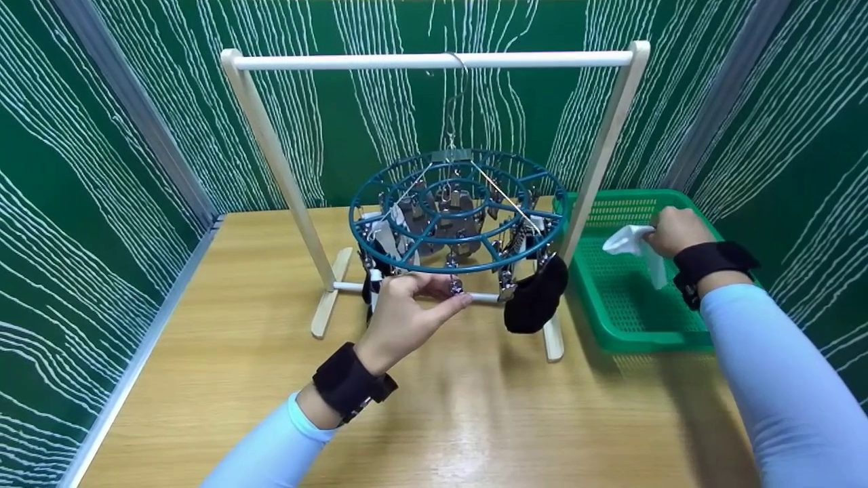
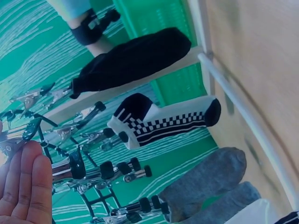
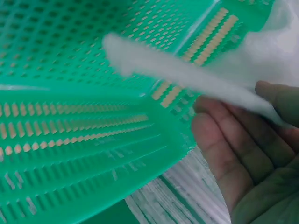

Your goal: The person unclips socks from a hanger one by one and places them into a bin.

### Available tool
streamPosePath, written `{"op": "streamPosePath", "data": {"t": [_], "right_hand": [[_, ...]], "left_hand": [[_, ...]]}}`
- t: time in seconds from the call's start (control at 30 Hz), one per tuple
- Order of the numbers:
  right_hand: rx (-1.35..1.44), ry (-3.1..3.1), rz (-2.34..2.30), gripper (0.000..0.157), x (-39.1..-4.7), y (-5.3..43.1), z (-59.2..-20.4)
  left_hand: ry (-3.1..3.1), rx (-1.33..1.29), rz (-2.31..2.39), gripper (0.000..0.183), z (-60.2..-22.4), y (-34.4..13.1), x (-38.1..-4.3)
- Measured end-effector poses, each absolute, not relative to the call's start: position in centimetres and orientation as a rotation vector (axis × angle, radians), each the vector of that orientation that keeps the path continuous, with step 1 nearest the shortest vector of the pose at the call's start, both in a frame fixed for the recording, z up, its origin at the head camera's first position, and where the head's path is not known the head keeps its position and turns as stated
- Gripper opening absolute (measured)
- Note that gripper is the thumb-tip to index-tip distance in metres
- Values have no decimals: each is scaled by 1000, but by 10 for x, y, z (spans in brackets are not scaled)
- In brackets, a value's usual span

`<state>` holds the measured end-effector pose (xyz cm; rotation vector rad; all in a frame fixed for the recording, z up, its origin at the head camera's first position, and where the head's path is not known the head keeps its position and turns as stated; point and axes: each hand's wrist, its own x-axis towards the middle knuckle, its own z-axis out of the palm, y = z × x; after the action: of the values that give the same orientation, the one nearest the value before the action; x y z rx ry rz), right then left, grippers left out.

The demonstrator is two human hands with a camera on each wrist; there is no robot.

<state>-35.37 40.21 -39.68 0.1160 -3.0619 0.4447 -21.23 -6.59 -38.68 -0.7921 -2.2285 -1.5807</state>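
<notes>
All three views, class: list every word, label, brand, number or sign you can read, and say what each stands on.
None: no text can be read in any view.
The checks and stripes on the black-and-white sock are pattern, not lettering.
The pale lines on the green walls are decoration too.
Any marks on the metal clips would be too small to read.
The white cloth is blurred; no text shows.

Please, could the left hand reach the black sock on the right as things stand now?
Probably yes: the black sock hangs nearby, with only clips between, though the left hand would likely first release the clip it pinches.
</notes>
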Motion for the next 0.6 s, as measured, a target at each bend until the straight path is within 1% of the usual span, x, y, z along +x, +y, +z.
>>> {"op": "streamPosePath", "data": {"t": [0.03, 0.13, 0.2, 0.37, 0.57, 0.6], "right_hand": [[104, -3086, 426, 35, -354, 405, -398], [61, -3154, 394, 24, -352, 409, -400], [53, -3186, 363, 19, -351, 409, -402], [110, -3244, 328, 19, -355, 399, -411], [274, -3325, 416, 20, -365, 387, -425], [308, -3335, 434, 22, -366, 385, -427]], "left_hand": [[-2229, -793, -1578, 22, -387, -66, -212], [-2226, -805, -1574, 23, -387, -66, -213], [-2230, -807, -1570, 23, -387, -67, -213], [-2240, -793, -1573, 24, -387, -68, -212], [-2243, -778, -1579, 25, -388, -69, -212], [-2242, -779, -1582, 25, -388, -69, -212]]}}
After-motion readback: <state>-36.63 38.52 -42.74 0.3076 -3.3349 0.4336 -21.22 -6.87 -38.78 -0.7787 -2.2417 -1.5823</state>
